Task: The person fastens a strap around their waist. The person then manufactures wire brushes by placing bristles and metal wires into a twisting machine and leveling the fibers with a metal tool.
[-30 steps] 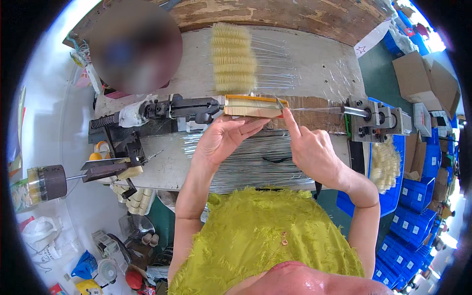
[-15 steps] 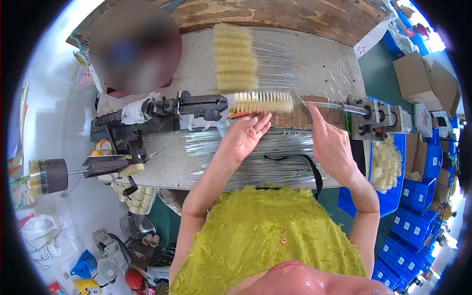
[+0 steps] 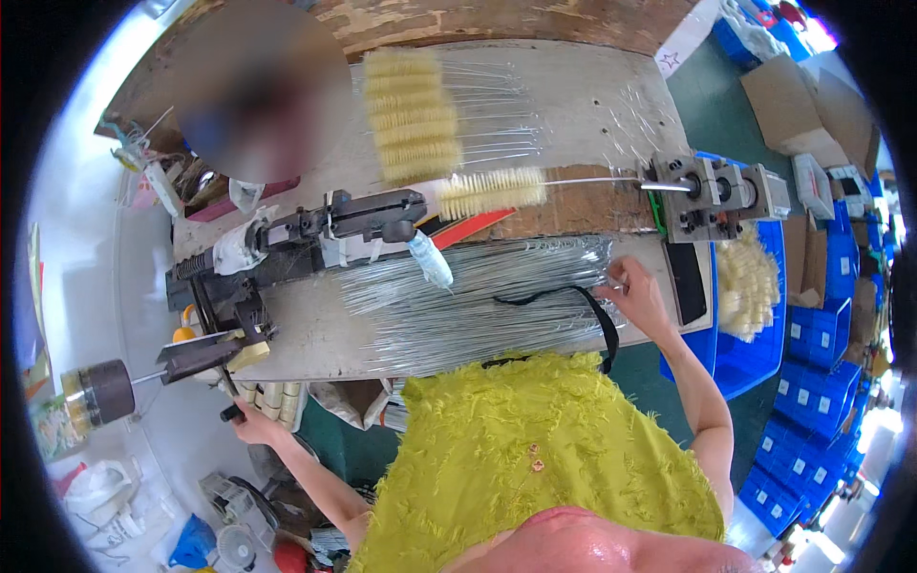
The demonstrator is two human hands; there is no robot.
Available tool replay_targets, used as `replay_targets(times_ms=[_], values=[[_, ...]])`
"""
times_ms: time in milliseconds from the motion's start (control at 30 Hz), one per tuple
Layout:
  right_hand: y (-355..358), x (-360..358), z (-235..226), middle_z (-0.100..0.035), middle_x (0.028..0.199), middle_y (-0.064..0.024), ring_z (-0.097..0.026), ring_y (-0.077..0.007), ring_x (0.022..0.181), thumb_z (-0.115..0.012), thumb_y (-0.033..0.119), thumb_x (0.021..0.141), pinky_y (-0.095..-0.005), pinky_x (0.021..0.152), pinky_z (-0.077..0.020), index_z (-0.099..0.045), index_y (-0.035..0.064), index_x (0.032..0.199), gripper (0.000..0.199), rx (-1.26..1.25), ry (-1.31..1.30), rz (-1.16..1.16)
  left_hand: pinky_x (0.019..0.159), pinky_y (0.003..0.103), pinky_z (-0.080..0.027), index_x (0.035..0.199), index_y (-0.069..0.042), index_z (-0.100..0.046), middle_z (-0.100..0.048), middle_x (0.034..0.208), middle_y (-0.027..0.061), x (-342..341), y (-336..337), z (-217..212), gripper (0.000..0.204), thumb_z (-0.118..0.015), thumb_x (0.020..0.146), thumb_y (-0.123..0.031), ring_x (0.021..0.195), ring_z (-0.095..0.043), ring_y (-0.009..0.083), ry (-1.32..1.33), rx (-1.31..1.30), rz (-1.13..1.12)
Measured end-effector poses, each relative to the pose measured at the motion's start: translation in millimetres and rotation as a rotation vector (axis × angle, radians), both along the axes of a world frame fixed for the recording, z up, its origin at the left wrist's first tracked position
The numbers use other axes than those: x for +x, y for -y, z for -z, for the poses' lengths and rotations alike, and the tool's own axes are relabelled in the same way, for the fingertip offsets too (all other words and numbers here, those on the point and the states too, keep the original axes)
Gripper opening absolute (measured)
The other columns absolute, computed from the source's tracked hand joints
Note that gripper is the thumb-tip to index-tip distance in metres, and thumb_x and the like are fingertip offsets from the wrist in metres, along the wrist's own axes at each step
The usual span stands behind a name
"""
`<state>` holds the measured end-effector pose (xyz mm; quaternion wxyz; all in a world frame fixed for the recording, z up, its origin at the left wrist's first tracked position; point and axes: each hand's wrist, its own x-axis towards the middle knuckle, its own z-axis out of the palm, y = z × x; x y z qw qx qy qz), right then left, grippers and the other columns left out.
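Evidently the left hand (image 3: 253, 424) grips a black handle (image 3: 231, 413); the right hand (image 3: 636, 294), half-curled, touches wires (image 3: 449, 315), pinch unclear

A star outline (image 3: 670, 59) marks the white panel (image 3: 684, 36).

Brush (image 3: 494, 193): cylindrical, cream-bristled, lying nearly horizontal in the machine (image 3: 368, 216), its bare wire stem extending right. Wires (image 3: 458, 306): thin, straight, silvery, massed roughly parallel on the bench (image 3: 304, 336) nearer the wearer. Handle (image 3: 231, 413): black, short, beyond the bench's left front edge.
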<state>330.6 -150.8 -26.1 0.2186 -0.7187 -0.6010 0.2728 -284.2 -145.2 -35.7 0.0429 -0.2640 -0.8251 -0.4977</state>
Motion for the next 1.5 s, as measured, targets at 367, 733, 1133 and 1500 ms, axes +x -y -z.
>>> replay_targets(times_ms=[367, 733, 1133, 1500], values=[[-30, -22, 20, -0.062, 0.069, -0.0127, -0.061, -0.0340, 0.065, -0.070, 0.044, 0.074, -0.0401, 0.058, -0.0459, -0.058, 0.0038, 0.084, 0.043, 0.093, 0.085, 0.515, 0.081, 0.032, -0.047, 0.114, 0.004, -0.050, -0.060, 0.099, 0.0114, 272, -69, -31, 0.034, -0.059, 0.086, -0.014, 0.086, -0.057, 0.0182, 0.876, -0.232, 1.208], [-18, -1, 35, -0.056, 0.055, -0.0127, -0.056, -0.0230, 0.052, -0.065, 0.027, 0.081, -0.0354, 0.052, -0.0417, -0.060, -0.0013, 0.074, 0.030, 0.286, -0.153, 0.596, 0.035, 0.021, -0.039, 0.077, -0.005, -0.050, -0.051, 0.053, 0.0037, 256, -95, -108, 0.029, -0.053, 0.089, -0.031, 0.039, -0.043, 0.0096, 2.985, 0.859, 0.873], [7, 7, -133, -0.061, 0.075, -0.0083, -0.044, -0.0062, 0.046, -0.049, 0.014, 0.093, -0.0185, 0.043, -0.0362, -0.049, 0.0037, 0.090, 0.011, 0.737, -0.355, 0.530, 0.096, 0.044, -0.040, 0.125, -0.001, -0.048, -0.060, 0.112, 0.0174, 313, -92, -125, 0.067, -0.075, 0.070, -0.029, 0.103, -0.059, 0.0301, 0.461, 0.019, 2.078], [-140, -39, -55, -0.060, 0.084, -0.0133, -0.062, -0.0313, 0.067, -0.060, 0.010, 0.077, -0.0404, 0.062, -0.0499, -0.054, 0.0076, 0.099, 0.023, 0.359, 0.597, -0.454, 0.047, 0.019, -0.026, 0.099, 0.000, -0.063, -0.050, 0.066, -0.0043, 271, -82, -108, 0.033, -0.038, 0.098, -0.021, 0.050, -0.029, 0.0026, 0.739, -0.038, 1.545]])
